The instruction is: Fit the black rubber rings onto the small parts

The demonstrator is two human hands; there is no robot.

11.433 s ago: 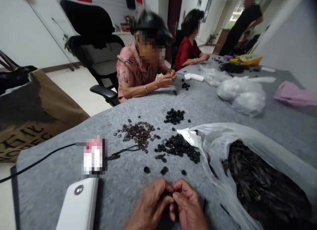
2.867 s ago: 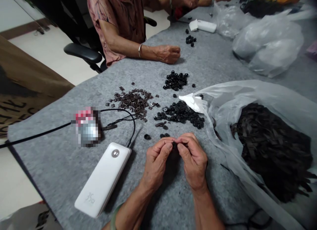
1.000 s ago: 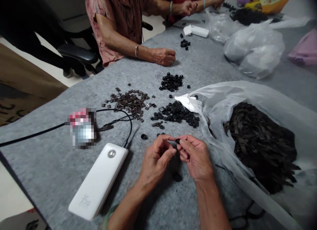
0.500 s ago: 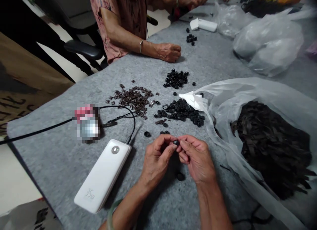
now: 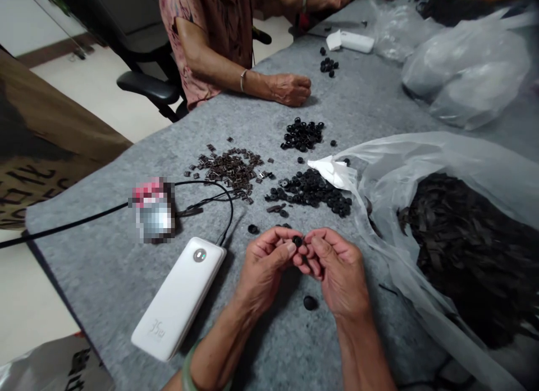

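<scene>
Between the thumb and fingers of my left hand is a small black round cap, its hollow side showing. My right hand is closed in a pinch just to the right of the cap; what its fingertips hold, if anything, is too small to make out. A black domed cap lies on the table below my hands, and a black cup-shaped cap rests left of my fingers. Beyond my hands lie a pile of black discs with holes, a heap of black caps and a pile of small brown metal clips.
A white power bank with a cable lies to the left, near a blurred-out object. On the right, an open plastic bag holds dark strips. Across the grey table, a co-worker's hand rests by clear bags.
The cap in my left hand has turned so its hollow side shows. My right fingertips have drawn slightly away from it. The whole view has shifted a little.
</scene>
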